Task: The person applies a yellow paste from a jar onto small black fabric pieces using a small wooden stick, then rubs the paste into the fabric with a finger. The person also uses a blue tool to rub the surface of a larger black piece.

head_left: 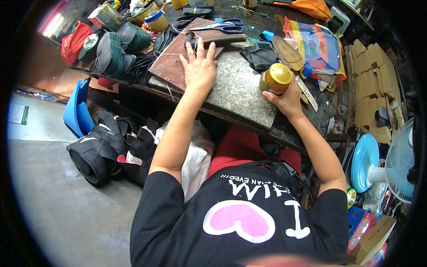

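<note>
My left hand (pixel 198 69) lies with fingers spread over a reddish-brown slab (pixel 168 66). Its fingertips reach a hammer (pixel 227 38) with a dark handle; whether they press on it I cannot tell. My right hand (pixel 287 99) is wrapped round a glass jar (pixel 267 83) with a gold lid, held upright at the right side of a speckled grey stone slab (pixel 242 89). Beyond the hammer are blue-handled scissors (pixel 231 27). Black flat pieces (pixel 261 55) and a brown sole-shaped template (pixel 287 52) lie past the jar.
Dark green cord spools (pixel 111 51) and a red bag (pixel 76 42) crowd the left. A colourful mesh bag (pixel 318 46) lies at the right, near stacked cardboard boxes (pixel 371 84) and a fan (pixel 400 162). Black rolled strips (pixel 95 153) sit below the bench on the left.
</note>
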Tool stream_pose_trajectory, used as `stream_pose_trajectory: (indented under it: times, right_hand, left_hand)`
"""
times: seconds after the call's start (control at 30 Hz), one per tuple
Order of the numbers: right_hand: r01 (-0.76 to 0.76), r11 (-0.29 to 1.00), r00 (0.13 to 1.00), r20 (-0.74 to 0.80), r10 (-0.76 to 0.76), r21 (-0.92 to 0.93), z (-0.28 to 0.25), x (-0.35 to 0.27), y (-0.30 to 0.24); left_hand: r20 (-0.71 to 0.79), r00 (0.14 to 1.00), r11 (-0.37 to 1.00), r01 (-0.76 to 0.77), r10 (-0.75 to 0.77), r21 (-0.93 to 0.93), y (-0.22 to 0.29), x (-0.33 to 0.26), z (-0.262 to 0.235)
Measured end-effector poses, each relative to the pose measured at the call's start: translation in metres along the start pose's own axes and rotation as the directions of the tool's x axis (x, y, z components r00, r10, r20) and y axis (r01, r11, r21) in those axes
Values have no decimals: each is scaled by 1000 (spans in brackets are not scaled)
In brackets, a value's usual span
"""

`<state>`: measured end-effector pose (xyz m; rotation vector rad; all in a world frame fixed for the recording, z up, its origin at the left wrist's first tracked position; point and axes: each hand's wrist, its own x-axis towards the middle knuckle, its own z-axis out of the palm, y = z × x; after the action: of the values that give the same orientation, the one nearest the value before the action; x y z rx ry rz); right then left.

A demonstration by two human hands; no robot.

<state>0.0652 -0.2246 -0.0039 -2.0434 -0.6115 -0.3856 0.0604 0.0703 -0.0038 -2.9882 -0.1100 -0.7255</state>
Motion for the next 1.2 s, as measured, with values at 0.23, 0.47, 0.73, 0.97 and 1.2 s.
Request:
stream_pose_trajectory:
  times: [0.23,0.47,0.73,0.97,1.2]
  right_hand:
    - [34,999,999,-14,-34,-2,2,-2,6]
    - [19,999,1000,-22,-18,31,3,-3,4]
    - [-33,995,999,-19,35,91,4,0,2]
    - [-28,995,999,-31,31,97,2,-2,3]
    - [58,998,996,-75,-57,20,5,2,3]
  left_hand:
    - [7,1000,1000,1,-1,29,-24,22,11]
    - [-145,989,999,-3,8,36,-33,41,15]
    - [-69,997,202,-59,-45,-978,70,-24,-30]
    - [337,823,-474,95,-457,-875,43,-25,-18]
    - [-317,941,460,-334,117,-822,109,-14,-64]
